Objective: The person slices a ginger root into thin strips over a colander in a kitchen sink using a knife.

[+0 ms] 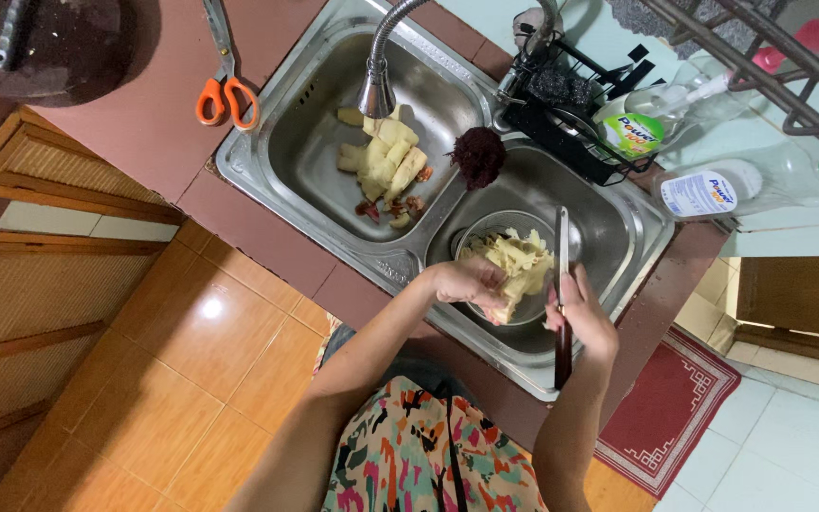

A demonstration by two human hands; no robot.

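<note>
Carefully now: your right hand (582, 318) has its fingers closed around the dark handle of a knife (561, 284), whose blade points away from you, just beside your left hand (462, 282). I judge a slip could cut those fingers, which are clamped on a pale yellow piece (504, 308) over the metal bowl (485, 232) in the right sink basin (618, 218). Farther, peelings (381, 156) lie in the left basin, and orange scissors (227, 95) rest on the worktop (144, 123).

Double stainless-steel sink (248, 171): pale peelings (383, 163) in basin at 10 o'clock, round glass bowl (474, 234) of pale cut pieces in basin at 3. Orange-handled scissors (227, 95) on counter at 9; black wire rack (571, 118) at 1.
</note>
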